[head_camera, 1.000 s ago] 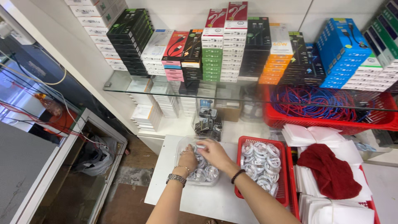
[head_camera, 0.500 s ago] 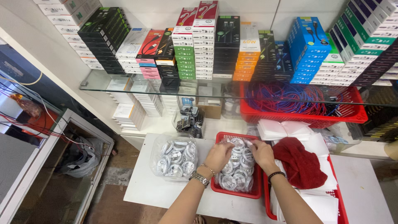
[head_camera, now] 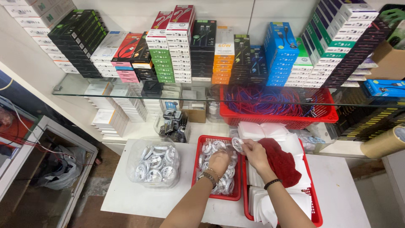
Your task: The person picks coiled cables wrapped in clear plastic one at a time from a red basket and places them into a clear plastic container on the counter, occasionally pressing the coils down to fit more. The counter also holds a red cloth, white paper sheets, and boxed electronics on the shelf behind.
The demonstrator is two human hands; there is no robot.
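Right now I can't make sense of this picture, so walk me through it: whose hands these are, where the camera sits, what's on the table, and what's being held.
There is no machine here. A person wears a camera on the head, so the single view looks down at that person's own two bare hands. The left hand, with a wristwatch, rests in a small red basket full of coiled white cables. The right hand, with a dark wristband, lifts one coiled white cable just above that basket. Everything stands on a white table. To the left sits a clear plastic bag of more coils. To the right, a larger red tray holds white sleeves and a dark red cloth. Behind, a glass shelf carries stacked boxes.
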